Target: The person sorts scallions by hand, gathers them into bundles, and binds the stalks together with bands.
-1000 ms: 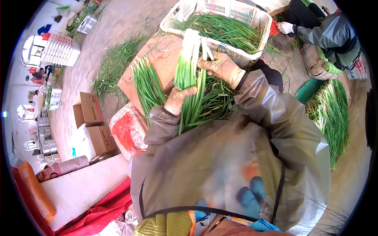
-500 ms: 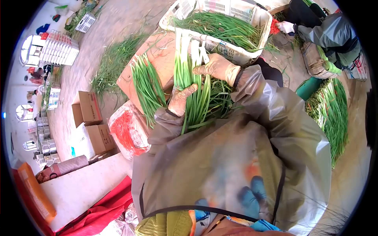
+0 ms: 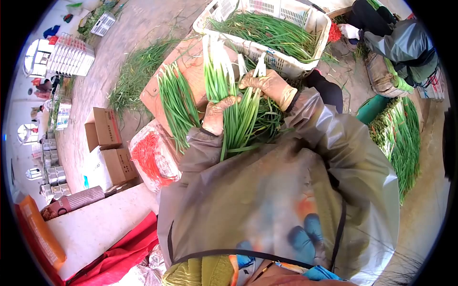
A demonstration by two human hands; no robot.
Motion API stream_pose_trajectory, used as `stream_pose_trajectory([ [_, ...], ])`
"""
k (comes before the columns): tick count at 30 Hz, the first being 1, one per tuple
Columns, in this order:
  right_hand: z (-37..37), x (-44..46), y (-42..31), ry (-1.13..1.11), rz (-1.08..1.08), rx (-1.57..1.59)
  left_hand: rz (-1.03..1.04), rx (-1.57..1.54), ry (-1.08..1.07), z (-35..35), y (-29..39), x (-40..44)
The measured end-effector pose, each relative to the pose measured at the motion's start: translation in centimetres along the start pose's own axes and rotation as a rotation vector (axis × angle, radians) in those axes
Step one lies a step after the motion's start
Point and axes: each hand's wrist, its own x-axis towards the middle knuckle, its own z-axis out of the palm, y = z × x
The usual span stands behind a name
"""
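My left hand (image 3: 217,114), in a soiled glove, is closed around a bunch of garlic chives (image 3: 214,76), their white stems pointing away from me and green leaves hanging toward my lap. Beside it, my gloved right hand (image 3: 269,86) grips a smaller clump of garlic chives (image 3: 260,66) by the pale stems; its leaves run down alongside the bunch. A separate bundle of green leaves (image 3: 174,100) lies on the wooden board (image 3: 152,90) left of my left hand. Darker loose leaves (image 3: 269,117) sit below my right hand.
A white plastic crate (image 3: 281,62) of green leaves stands just beyond my hands. Red ties (image 3: 148,152) lie on a packet at left, near cardboard boxes (image 3: 102,128). Cut leaves (image 3: 138,71) litter the floor. Another person's gloved hand (image 3: 350,31) and a stacked green pile (image 3: 400,143) are at right.
My right hand has moved slightly right, drawing its clump of stems apart from the bunch. My left hand still holds the bunch, which now leans a little more to the left.
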Motion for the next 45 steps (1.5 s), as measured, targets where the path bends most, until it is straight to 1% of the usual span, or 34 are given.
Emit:
stream_pose_trajectory([
  [2, -0.2, -0.4, 0.4, 0.017, -0.034, 0.066, -0.151, -0.138, -0.066, -1.0, -0.4, 0.2],
  [3, -0.3, -0.4, 0.4, 0.015, -0.032, 0.067, -0.160, -0.134, -0.001, -0.8, -0.7, 0.2],
  [5, -0.4, -0.1, 0.6, 0.085, -0.074, 0.092, -0.169, -0.131, 0.002, -1.1, -0.7, 0.2],
  [6, -0.6, 0.1, 0.4, 0.074, -0.093, 0.144, -0.176, -0.128, 0.002, -1.2, -0.7, 0.2],
  [8, -0.6, 0.4, -0.7, 0.078, -0.020, -0.003, -0.168, -0.121, -0.013, -1.1, -0.5, 0.1],
  [10, 0.5, 0.5, -0.7, 0.064, -0.190, 0.086, -0.158, -0.111, -0.036, -0.8, -0.3, 0.2],
  [11, 1.0, 1.0, -0.5, 0.120, -0.171, 0.066, -0.124, -0.088, -0.029, -0.6, -0.4, 0.3],
  [12, 1.2, 1.2, -0.5, 0.141, -0.208, 0.005, -0.091, -0.066, -0.020, -0.4, -0.5, 0.2],
  [14, 1.1, 1.4, -1.0, 0.095, -0.102, -0.160, -0.080, -0.045, 0.003, 0.3, -0.5, 0.1],
  [15, 0.6, 2.0, -0.4, 0.049, -0.073, -0.203, -0.031, -0.039, 0.002, 0.7, -0.4, -0.1],
  [16, 0.3, 1.8, -0.3, 0.050, -0.075, -0.203, 0.021, -0.034, 0.002, 1.0, -0.4, -0.1],
  [17, 0.3, 1.3, -0.5, 0.037, -0.107, -0.082, -0.047, -0.037, 0.004, 0.2, -0.6, -0.1],
  [18, 0.2, 1.0, -0.5, 0.020, -0.134, 0.041, -0.046, -0.041, 0.012, -0.4, -0.9, 0.1],
  [19, -0.2, 1.2, 0.0, 0.068, -0.098, -0.095, -0.011, -0.032, 0.004, -0.9, -1.1, 0.4],
  [21, -0.3, 1.3, 0.9, 0.049, -0.097, -0.159, 0.027, -0.047, -0.011, -0.7, -1.0, 0.4],
  [22, -0.3, 1.4, 1.1, 0.035, -0.101, -0.225, 0.027, -0.048, -0.015, -0.5, -0.9, 0.6],
  [23, 0.0, 0.9, 0.5, -0.032, -0.108, -0.166, -0.007, -0.002, -0.033, -0.3, -0.9, 0.8],
  [24, 0.2, 1.2, 0.9, -0.038, -0.039, -0.222, -0.042, 0.044, -0.049, -0.1, -1.0, 1.0],
  [26, 0.1, 1.2, 0.8, -0.054, -0.108, -0.258, 0.009, 0.023, -0.062, -0.3, -1.6, 1.4],
  [28, -0.7, 0.8, 0.3, -0.058, -0.051, -0.405, -0.040, -0.162, -0.052, -0.9, -2.2, 1.8],
  [29, -0.8, 0.3, -0.2, -0.055, -0.060, -0.447, -0.046, -0.152, 0.009, -1.1, -2.4, 1.9],
  [30, -1.0, 0.3, 0.0, -0.067, -0.082, -0.471, -0.046, -0.153, 0.006, -1.4, -2.4, 2.0],
  [32, -1.3, 0.5, 1.8, 0.027, -0.080, -0.202, -0.099, -0.195, 0.074, -2.0, -2.2, 2.0],
  [34, -2.2, 0.6, 2.3, 0.091, -0.089, 0.011, -0.080, -0.161, 0.089, -2.0, -2.1, 1.9],
  [36, -3.8, -0.2, -1.2, 0.308, -0.133, -0.097, -0.036, -0.095, 0.124, -2.3, -1.9, 1.7],
  [37, -5.7, 0.1, -1.7, 0.426, -0.152, -0.251, 0.015, -0.040, 0.048, -2.5, -1.9, 1.6],
  [38, -7.5, 0.5, -2.6, 0.575, -0.122, -0.393, 0.015, -0.036, 0.055, -2.0, -1.4, 1.2],
  [39, -8.7, 0.0, -4.2, 0.598, -0.196, -0.351, -0.040, -0.108, 0.059, -1.0, -0.6, 0.6],
  [40, -10.2, 0.2, -5.3, 0.733, -0.303, -0.761, -0.094, -0.178, 0.060, -0.3, -0.2, 0.2],
  [41, -10.5, 0.1, -6.1, 0.730, -0.363, -0.816, -0.058, -0.177, 0.020, -0.1, -0.3, 0.1],
  [42, -10.6, 0.0, -6.9, 0.727, -0.425, -0.873, -0.088, -0.186, -0.027, 0.0, -0.1, 0.0],
  [43, -10.0, -0.4, -7.2, 0.448, -0.309, -0.314, -0.100, -0.193, -0.037, -0.4, -0.5, 0.4],
  [44, -7.6, -1.4, -8.0, 0.156, -0.176, 0.236, -0.115, -0.201, -0.047, -0.8, -1.1, 0.7],
  [45, -6.1, -1.5, -7.5, 0.064, -0.065, 0.353, -0.120, -0.202, -0.052, -0.7, -1.1, 0.7],
])
